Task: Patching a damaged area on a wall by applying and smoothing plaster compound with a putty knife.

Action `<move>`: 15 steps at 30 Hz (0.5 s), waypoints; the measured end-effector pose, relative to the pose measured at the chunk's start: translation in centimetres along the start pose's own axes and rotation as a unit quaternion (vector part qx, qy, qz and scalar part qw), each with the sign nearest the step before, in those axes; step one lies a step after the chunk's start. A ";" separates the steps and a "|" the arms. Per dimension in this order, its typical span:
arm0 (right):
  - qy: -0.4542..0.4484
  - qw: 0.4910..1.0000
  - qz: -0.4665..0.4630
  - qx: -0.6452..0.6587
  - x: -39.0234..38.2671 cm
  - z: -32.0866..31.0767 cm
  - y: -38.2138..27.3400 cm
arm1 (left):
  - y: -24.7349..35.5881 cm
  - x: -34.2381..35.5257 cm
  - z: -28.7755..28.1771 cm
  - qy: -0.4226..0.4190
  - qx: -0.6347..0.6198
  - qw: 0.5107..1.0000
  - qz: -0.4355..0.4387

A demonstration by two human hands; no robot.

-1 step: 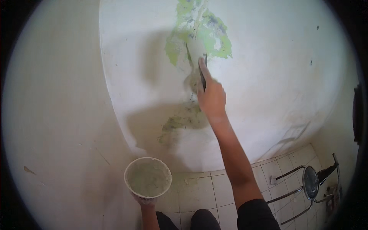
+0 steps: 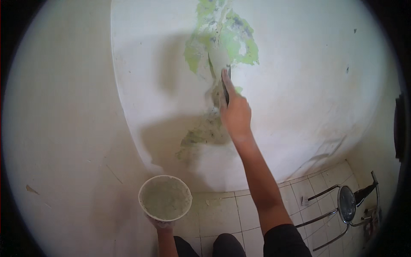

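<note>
My right hand (image 2: 236, 113) is closed round the dark handle of a putty knife (image 2: 221, 61), its index finger stretched along it. The knife's pale blade lies against the white wall (image 2: 295, 94), at the lower part of a peeled green patch (image 2: 235, 45). Below my hand is a smaller green and grey patch (image 2: 195, 138). Low on the left, my left hand (image 2: 162, 222) grips a round white tub (image 2: 159, 181) from beneath; most of its fingers are hidden under it. Pale grey-green putty (image 2: 166, 201) lies in the tub.
A second wall (image 2: 64, 128) meets the first at a corner on the left. White floor tiles (image 2: 218, 214) run along the wall's foot. A stool (image 2: 346, 203) with metal legs and a round dark seat is at the lower right. My knees (image 2: 229, 245) show at the bottom.
My right hand and the putty knife have slid slightly down along the wall. The tub and my left hand are nearly unmoved.
</note>
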State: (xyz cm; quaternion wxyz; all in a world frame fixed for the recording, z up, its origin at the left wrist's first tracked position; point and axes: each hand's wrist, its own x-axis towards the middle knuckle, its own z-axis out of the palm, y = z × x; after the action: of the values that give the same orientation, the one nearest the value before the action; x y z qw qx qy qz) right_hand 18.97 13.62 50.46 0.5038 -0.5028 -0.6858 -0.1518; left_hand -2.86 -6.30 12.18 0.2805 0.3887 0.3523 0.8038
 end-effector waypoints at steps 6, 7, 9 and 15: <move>-0.072 0.995 0.071 -0.011 -8.4 2.3 2.9 | -0.3 -0.4 0.7 0.012 -0.124 0.989 -0.081; -0.096 0.991 0.092 -0.031 -9.8 2.4 3.1 | -0.3 -0.4 0.6 0.015 -0.147 0.984 -0.096; -0.095 0.991 0.093 -0.028 -12.9 3.2 4.2 | -0.2 -0.5 0.6 0.021 -0.193 0.973 -0.128; -0.136 0.982 0.119 -0.058 -20.8 5.2 7.8 | -0.1 -0.9 0.7 0.034 -0.332 0.917 -0.218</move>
State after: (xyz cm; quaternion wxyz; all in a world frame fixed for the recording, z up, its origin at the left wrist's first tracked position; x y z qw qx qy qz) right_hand 22.47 9.73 28.28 0.3898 -0.6256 -0.6731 -0.0603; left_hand -1.78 -6.68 12.01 0.5499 0.1593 0.1504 0.8060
